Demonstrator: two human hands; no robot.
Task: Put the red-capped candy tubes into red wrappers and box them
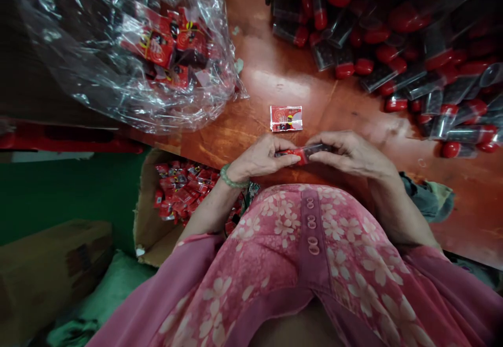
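Close to the table's near edge, a small clear bottle (316, 149) with dark contents and a red end lies sideways between my two hands. My left hand (261, 155), with a pale green bead bracelet on the wrist, is closed on the red end; whether that is a cap or a red wrapper I cannot tell. My right hand (349, 153) pinches the dark, clear end between thumb and fingers. Just beyond the hands, one flat red printed packet (286, 118) rests on the wooden table (259, 82).
A clear plastic bag (196, 111) with red packets sits at the upper left. Many red-capped bottles (432, 85) are heaped at the upper right. Below the table's left edge stands a cardboard box (147, 205) of red packets (184, 190). A crumpled cloth (430, 197) lies beside my right forearm.
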